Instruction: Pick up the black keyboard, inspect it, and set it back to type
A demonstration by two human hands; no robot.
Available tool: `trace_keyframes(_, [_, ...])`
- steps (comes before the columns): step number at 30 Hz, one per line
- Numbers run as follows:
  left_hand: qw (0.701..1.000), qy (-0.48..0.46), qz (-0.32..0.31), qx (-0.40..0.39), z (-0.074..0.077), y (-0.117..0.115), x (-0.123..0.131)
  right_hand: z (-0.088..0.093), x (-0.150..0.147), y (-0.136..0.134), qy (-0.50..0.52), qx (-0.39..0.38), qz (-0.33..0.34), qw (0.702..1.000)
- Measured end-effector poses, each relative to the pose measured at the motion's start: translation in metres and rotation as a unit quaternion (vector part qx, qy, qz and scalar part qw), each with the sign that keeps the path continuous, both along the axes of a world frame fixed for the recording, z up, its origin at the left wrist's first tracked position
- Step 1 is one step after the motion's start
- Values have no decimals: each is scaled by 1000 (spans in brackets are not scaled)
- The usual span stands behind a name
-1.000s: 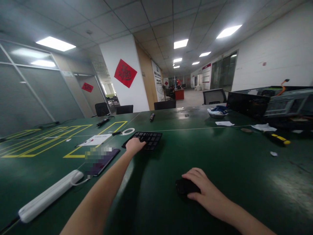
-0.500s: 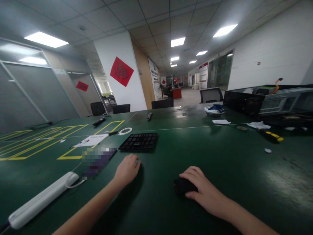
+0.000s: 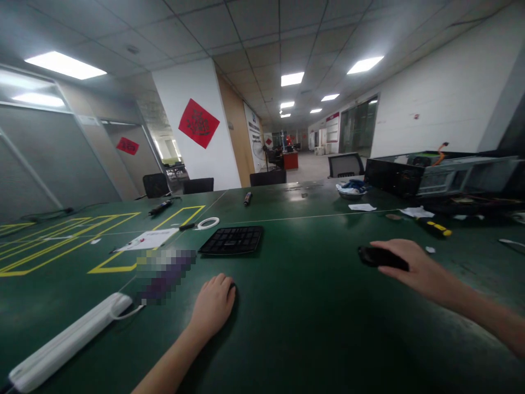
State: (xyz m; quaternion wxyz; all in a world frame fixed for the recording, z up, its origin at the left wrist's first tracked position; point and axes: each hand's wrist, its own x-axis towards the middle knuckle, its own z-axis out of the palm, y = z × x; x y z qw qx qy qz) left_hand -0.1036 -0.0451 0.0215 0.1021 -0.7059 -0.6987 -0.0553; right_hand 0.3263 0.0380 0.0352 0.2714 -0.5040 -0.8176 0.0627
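My right hand [image 3: 418,269] is wrapped round a black object shaped like a computer mouse [image 3: 379,257], on the right side of the green table [image 3: 295,339]. Fingers curled, my left hand [image 3: 213,303] rests palm down near the middle; a small dark bit shows between thumb and fingers, too hidden to name. Just beyond it lies a black gridded plastic panel [image 3: 232,241]. Left of that hand is a purple, partly pixelated item [image 3: 168,279].
A white power strip [image 3: 69,342] lies at the lower left. Farther back are a roll of white tape [image 3: 208,222], a paper sheet [image 3: 150,239] and a bowl with cloth [image 3: 351,190]. An open computer case [image 3: 447,178] and a yellow-black tool [image 3: 435,227] are at the right.
My right hand has moved right and farther from me with the black object, now tilted in its grasp. My left hand has shifted slightly nearer to me. The view has turned a little.
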Motion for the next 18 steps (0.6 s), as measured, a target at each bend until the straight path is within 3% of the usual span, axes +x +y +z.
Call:
trace_keyframes(4, [1000, -2, 9, -4, 1, 2, 1, -39, 93, 17, -86, 12, -192, 978])
trace_keyframes(7, [1000, -9, 8, -9, 2, 2, 1, -60, 126, 16, -108, -40, -259, 959])
trace_keyframes(10, [1000, -14, 16, -19, 4, 2, 2, -62, 122, 8, -127, -58, -297, 944])
trace_keyframes(14, [1000, 4, 15, -5, 5, 0, 3, -54, 103, -6, -123, 24, -395, 910])
trace_keyframes(18, [996, 46, 72, 4, 5, -3, -1, -59, 111, -4, -146, 19, -370, 917])
